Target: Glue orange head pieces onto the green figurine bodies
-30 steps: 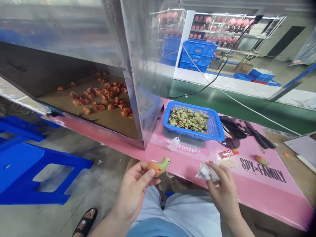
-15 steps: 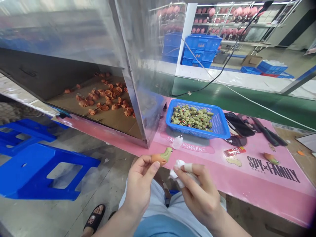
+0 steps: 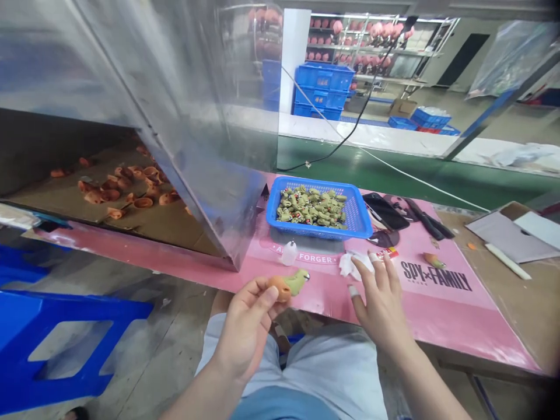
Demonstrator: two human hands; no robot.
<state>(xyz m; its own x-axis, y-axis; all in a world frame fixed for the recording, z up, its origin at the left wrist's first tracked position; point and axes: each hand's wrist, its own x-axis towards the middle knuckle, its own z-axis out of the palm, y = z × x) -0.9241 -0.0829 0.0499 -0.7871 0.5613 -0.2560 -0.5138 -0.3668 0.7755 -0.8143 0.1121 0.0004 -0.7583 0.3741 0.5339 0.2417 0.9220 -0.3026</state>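
Observation:
Between the thumb and fingers of my left hand (image 3: 247, 324) is a small orange and green figurine part (image 3: 294, 286), held over the front edge of the pink mat (image 3: 315, 300). My right hand (image 3: 378, 297) hovers over the mat with its fingers spread and tape on several fingertips. Just beyond those fingers lies a crumpled white tissue (image 3: 350, 265). A small translucent bottle (image 3: 289, 254) stands on the mat in front of the blue basket (image 3: 361, 221), which holds many green pieces (image 3: 312, 207). Another orange and green part (image 3: 433, 259) lies at the right.
A metal booth (image 3: 210, 146) rises at the left, with orange shell-like pieces (image 3: 142, 202) on cardboard inside. A phone (image 3: 389, 211), black-handled tools (image 3: 429, 220) and a red packet (image 3: 388, 253) lie behind my right hand. A blue stool (image 3: 87, 315) stands at lower left.
My right hand has moved right and let go of the tissue, which now lies on the mat. My left hand still holds the figurine part. The view has turned right.

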